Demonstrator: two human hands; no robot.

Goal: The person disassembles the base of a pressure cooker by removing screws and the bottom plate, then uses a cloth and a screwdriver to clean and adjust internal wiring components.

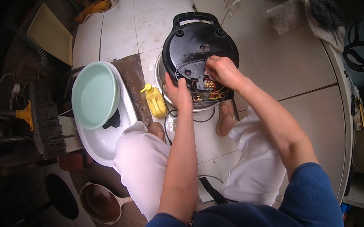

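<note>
An upturned electric cooker [192, 46] stands on the tiled floor, its black base plate facing up and its handle at the far side. Part of the base is open, showing coloured wires and a terminal block [208, 88]. My left hand [179, 91] grips the near left edge of the black base. My right hand [223, 70] has its fingers pinched down in the wiring beside the terminal block. Whether those fingers hold a small part is hidden. My knees in white trousers frame the cooker, and my bare feet rest near it.
A yellow pump bottle [155, 100] stands just left of the cooker. Farther left a pale green basin [95, 93] sits in a white tub [105, 141]. A brush [45, 121], a brown pan [100, 204], and rags [308, 5] on a cabinet top lie around.
</note>
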